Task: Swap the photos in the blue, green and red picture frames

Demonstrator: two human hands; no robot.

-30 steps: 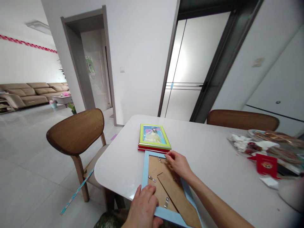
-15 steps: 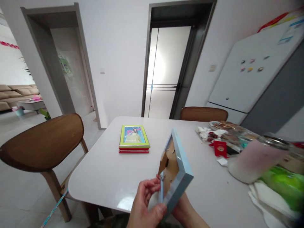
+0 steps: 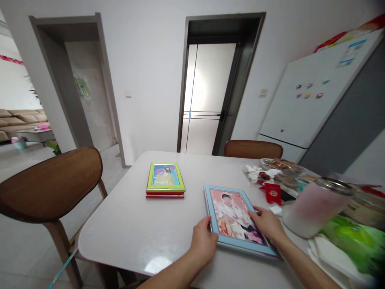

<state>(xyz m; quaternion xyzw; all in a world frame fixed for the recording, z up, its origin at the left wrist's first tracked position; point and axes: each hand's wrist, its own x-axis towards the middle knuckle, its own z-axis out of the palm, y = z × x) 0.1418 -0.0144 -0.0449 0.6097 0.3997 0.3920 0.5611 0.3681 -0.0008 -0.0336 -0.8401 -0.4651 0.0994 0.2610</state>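
Turned over since half a second ago, when its brown back and metal clips showed, the blue picture frame (image 3: 240, 243) now faces up, lower right of centre. It lies between the two hands, its long axis running from the lower right towards the upper left of the frame. Neither hand is nearer: the left hand (image 3: 203, 241) pinches the left edge by the lower corner, thumb above and fingers curled around the side; the right hand (image 3: 267, 226) grips the right edge, its fingertips reaching the photo. Whether the underside fully touches the table (image 3: 135, 224) cannot be told.

Pale blue and smooth, the border is rectangular with a thin inner line; behind it sits a photo (image 3: 231, 218) in pinks and whites.

Left of it, well apart, a lime-green picture frame (image 3: 165, 188) rests face up on a glossy red one (image 3: 156, 194), the left hand being closer to them. Beneath everything, the white tabletop shines, with rounded corners. At lower right stand a pink-and-white tumbler (image 3: 313, 208) with a metal rim, a red card (image 3: 273, 194), crumpled tissues (image 3: 252, 173) and crinkled green packaging (image 3: 345, 237). At far left curves a brown wooden chair back (image 3: 57, 180).
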